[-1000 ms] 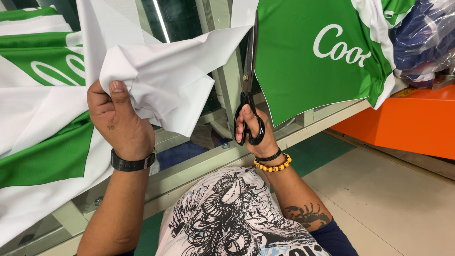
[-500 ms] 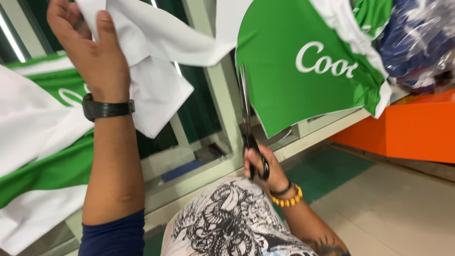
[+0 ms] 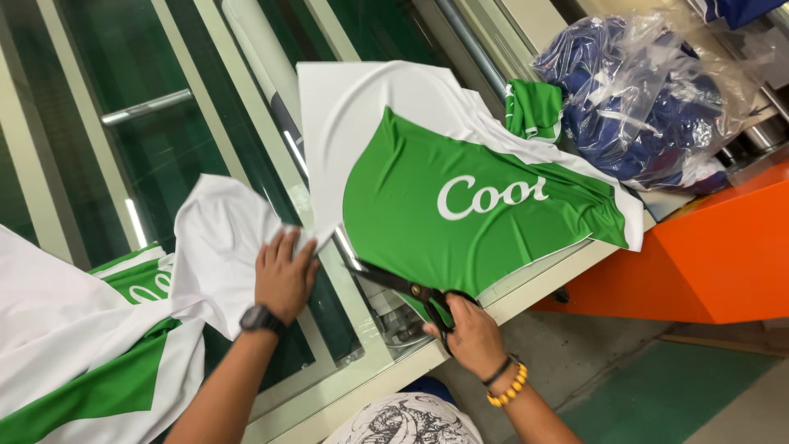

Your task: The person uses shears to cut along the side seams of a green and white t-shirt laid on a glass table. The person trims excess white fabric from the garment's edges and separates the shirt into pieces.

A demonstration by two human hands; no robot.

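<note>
Right hand [image 3: 470,333] grips scissors [image 3: 403,288], blades at green panel [image 3: 460,222] lower edge, 6 o'clock. Left hand [image 3: 283,275] clutches white fabric [image 3: 218,238], 9 o'clock. Cut apparently partway; white margin remains on the panel.

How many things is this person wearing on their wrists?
2 that show: a black watch on the left hand's wrist and a yellow bead bracelet, with a thin dark band beside it, on the right hand's wrist.

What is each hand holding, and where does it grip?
Right hand holds black scissors by the handle loops; left hand grips the white fabric at its bunched edge.
</note>
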